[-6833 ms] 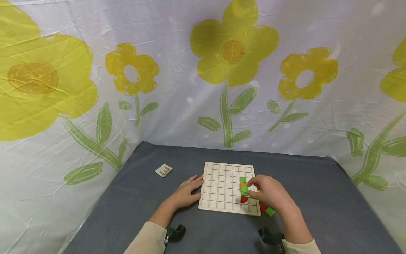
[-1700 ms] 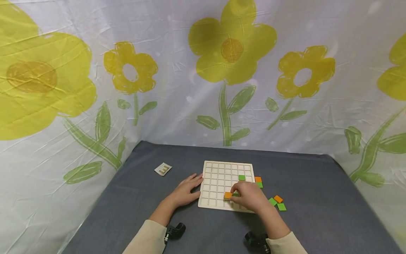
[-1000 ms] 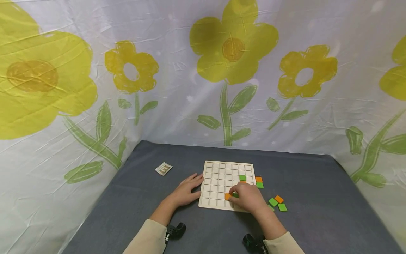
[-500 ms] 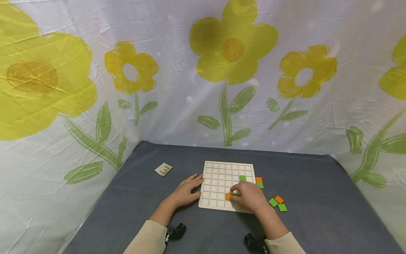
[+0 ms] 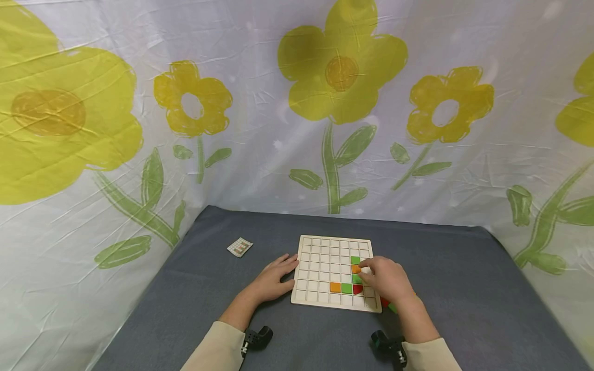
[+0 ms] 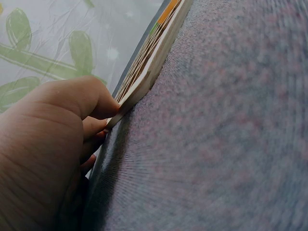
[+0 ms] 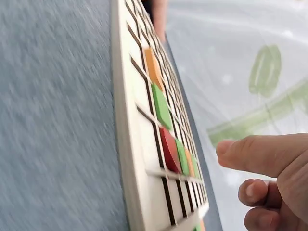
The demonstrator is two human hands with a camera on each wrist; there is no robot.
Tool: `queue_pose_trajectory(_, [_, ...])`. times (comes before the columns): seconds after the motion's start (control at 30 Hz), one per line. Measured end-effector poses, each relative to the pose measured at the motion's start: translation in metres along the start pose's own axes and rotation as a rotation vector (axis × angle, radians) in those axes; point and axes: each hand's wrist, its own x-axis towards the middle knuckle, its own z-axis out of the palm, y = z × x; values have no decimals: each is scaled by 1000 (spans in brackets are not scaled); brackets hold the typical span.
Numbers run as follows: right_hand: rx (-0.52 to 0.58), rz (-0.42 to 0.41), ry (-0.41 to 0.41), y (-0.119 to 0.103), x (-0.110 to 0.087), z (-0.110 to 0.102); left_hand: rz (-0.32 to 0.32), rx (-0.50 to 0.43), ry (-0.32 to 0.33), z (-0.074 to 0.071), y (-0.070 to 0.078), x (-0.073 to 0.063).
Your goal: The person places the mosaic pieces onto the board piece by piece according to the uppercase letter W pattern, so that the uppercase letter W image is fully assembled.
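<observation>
From the head view, the nearly square board lies flat on the dark cloth, its sides running roughly toward and away from the person, the near right corner turned slightly closer. On its right half the tiles form an L: the longer leg points toward the far side, with a far green tile, an orange tile, a middle green tile and a red tile; the shorter leg runs left from the red one through a near green tile to a left orange tile. Both forearms reach forward and inward. The left hand lies with fingers spread, fingertips and thumb at the board's left edge. The right hand comes in over the right edge, thumb and forefinger parted beside the longer leg. The left wrist view shows the left thumb against the board's edge, other fingers bent just beside it. In the right wrist view, the right hand stands apart from the tiles, one digit extended, two others bent, gripping nothing that can be seen.
</observation>
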Motion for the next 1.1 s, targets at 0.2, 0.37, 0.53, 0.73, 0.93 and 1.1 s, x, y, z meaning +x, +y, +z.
queue_pose_trajectory(0.2, [-28,76,-10,23,-2,-6,-1,-1,-2,-1,1,0])
queue_pose_trajectory(0.37, [-73,145,-49,40,-3,-8,-5,-5,3,0,1,0])
queue_pose_trajectory(0.53, [-93,200,-82,47,-2,-9,-11,-4,1,0,1,0])
queue_pose_trajectory(0.73, [-67,218,-70,50,-2,-10,-10,-4,-1,1,0,1])
queue_pose_trajectory(0.93, [-46,209,-79,52,-2,-11,-7,-3,-6,0,-1,1])
queue_pose_trajectory(1.1, [-20,207,-105,55,-3,-17,-1,-6,-9,0,0,0])
